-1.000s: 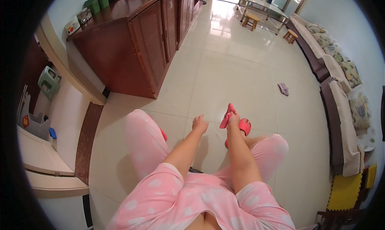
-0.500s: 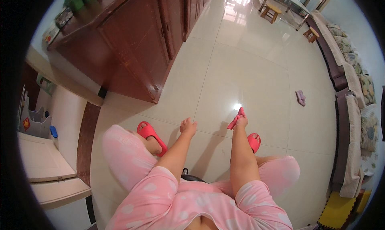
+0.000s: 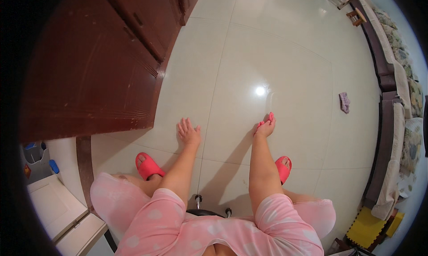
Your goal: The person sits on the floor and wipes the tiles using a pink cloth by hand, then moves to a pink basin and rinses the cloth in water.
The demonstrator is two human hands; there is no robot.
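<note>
My right hand (image 3: pixel 266 127) is closed round a small pink object (image 3: pixel 270 116), mostly hidden by my fingers, just above the glossy tiled floor (image 3: pixel 263 59). My left hand (image 3: pixel 188 132) reaches out to the left with fingers spread and nothing in it, over the tiles; whether it touches them I cannot tell. My feet, in red slippers (image 3: pixel 149 166), stand wide apart behind my hands. Beneath me, between my legs, shows part of a low black seat (image 3: pixel 205 212) on casters.
A dark red wooden cabinet (image 3: pixel 89 68) lines the left, above white open doors (image 3: pixel 53 202). At the right are a covered sofa (image 3: pixel 392 153), yellow mats (image 3: pixel 363 227) and a crumpled purple cloth (image 3: pixel 344 102) on the floor. A wooden stool (image 3: pixel 355 17) stands farther back.
My view has tipped downward. My left hand has moved left and forward, its fingers spreading. My right hand still holds the pink object, now more covered by the fingers.
</note>
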